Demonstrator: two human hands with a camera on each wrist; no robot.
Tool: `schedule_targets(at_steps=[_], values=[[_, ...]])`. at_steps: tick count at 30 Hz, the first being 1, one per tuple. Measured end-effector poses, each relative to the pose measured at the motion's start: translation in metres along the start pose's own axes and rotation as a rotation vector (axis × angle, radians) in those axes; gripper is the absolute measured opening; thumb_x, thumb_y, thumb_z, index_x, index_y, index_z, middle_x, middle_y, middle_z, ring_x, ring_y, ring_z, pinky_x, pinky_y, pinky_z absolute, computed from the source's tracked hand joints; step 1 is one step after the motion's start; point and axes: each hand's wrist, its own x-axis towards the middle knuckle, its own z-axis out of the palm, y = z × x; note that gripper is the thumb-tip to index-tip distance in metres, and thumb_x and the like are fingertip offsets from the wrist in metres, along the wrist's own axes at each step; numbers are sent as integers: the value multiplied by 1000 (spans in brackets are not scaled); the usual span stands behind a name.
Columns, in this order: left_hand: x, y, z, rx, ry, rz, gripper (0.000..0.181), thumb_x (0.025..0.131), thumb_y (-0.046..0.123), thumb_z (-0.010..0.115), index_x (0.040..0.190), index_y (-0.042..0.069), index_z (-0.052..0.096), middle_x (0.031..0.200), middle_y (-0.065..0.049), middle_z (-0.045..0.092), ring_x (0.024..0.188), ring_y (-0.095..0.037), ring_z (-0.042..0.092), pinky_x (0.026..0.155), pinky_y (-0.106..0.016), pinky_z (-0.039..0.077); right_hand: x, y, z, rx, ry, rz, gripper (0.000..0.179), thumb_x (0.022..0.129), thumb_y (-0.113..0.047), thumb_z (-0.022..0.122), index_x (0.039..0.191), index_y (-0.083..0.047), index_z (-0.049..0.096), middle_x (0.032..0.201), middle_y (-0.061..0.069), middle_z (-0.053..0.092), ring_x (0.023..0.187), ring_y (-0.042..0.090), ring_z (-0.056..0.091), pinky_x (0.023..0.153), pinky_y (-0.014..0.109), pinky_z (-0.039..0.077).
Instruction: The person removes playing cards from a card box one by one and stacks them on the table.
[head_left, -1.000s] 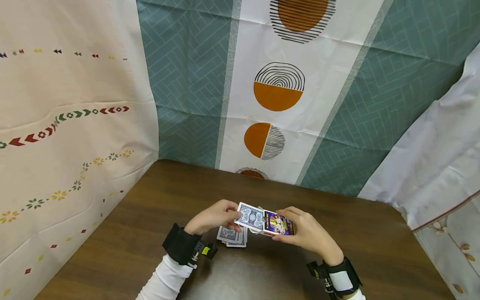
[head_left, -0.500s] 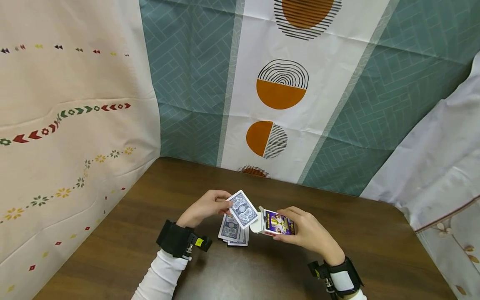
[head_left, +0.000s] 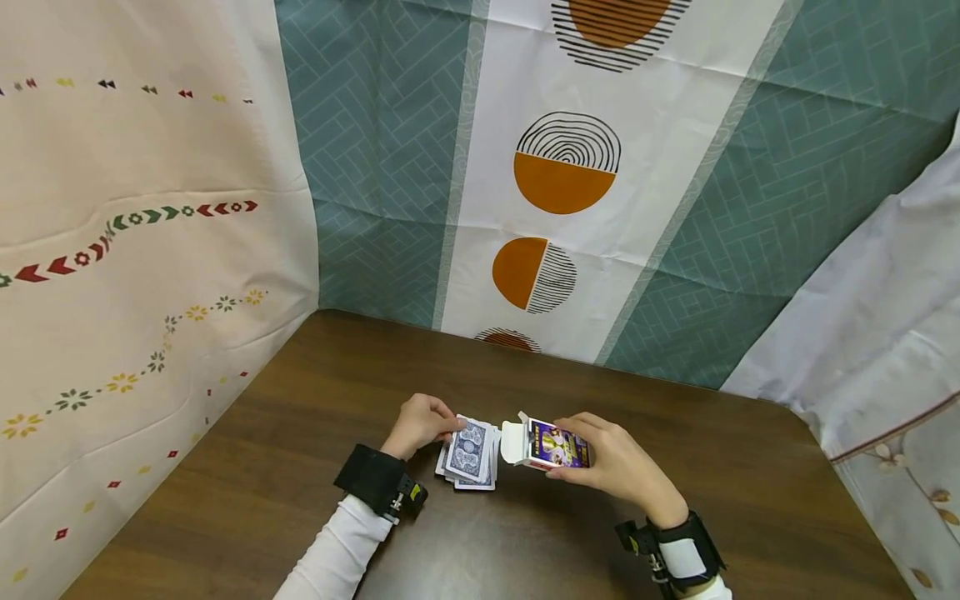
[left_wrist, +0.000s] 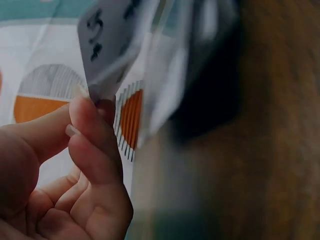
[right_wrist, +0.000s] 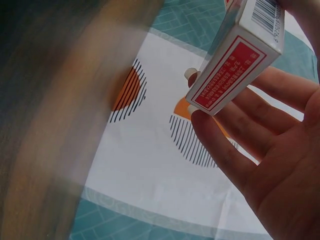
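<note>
We record a brown wood-grain tabletop (head_left: 750,475) beneath the right hand (head_left: 617,465) and left hand (head_left: 418,427). The right fingers grip a purple-and-white cardboard box (head_left: 557,446); below the left fingers lies a pile of blue-and-white playing cards (head_left: 476,485), a single card (head_left: 468,450) pinched at their tips.

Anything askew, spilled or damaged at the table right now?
Slightly askew: the card pile on the table isn't squared; edges jut out unevenly beneath the card in the left hand. The box in the right hand has its flap open. No visible spill or damage.
</note>
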Motion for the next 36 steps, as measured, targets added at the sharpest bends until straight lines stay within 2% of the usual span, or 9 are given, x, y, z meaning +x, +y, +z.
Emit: schedule_targets(at_steps=[5,8,13,18,25,27,29,33,36], values=[[-1,-1,4,169,82,74,17,76,13,81,70,3,69,56,-4,63,48,-13,59,50,-22,40,0,1,0,1,-4,3,63,73,-54,78,115,-9,66,105,0,66,81,6,56,66,19,49],[-2,2,7,277,135,115,19,75,14,82,68,4,67,62,-5,64,54,-16,57,52,-25,40,0,1,0,2,-2,4,62,73,-53,79,115,-9,67,105,0,66,81,6,56,66,19,49],[-6,7,11,400,196,149,23,75,13,82,67,5,62,70,-6,61,63,-19,53,54,-29,40,0,1,0,0,-7,-2,62,74,-54,77,115,-9,66,106,0,66,81,6,57,66,20,49],[-8,5,12,434,211,172,25,75,12,82,67,4,59,68,-6,59,62,-20,52,53,-30,39,1,1,1,-9,-10,-15,62,74,-55,76,115,-9,66,106,0,66,81,6,57,66,18,48],[-8,3,12,450,211,164,23,78,13,79,68,5,59,69,-6,59,62,-20,53,53,-31,40,1,1,1,-9,-8,-16,62,74,-55,77,115,-9,66,106,0,66,81,6,56,66,19,48],[-11,7,13,441,183,194,21,81,14,76,70,6,61,68,-4,59,61,-17,51,52,-29,39,1,1,2,-7,-8,-16,62,74,-55,77,115,-9,66,106,0,66,81,6,56,66,19,49],[-15,15,14,390,116,249,17,85,16,72,74,7,64,67,-2,56,60,-14,49,52,-26,37,0,0,2,-1,-10,-16,63,74,-55,77,115,-9,66,106,0,66,82,6,56,67,20,49],[-30,37,18,206,-104,396,16,89,18,68,82,4,70,62,2,48,57,-10,42,54,-22,33,0,0,3,19,-13,-19,62,75,-54,76,115,-8,66,105,0,65,81,6,56,66,20,49],[-42,50,24,127,-243,409,17,88,19,69,82,3,71,59,5,45,55,-8,39,52,-21,30,0,-2,3,26,-11,-24,61,75,-53,77,115,-8,66,105,0,65,80,5,56,65,19,49]])
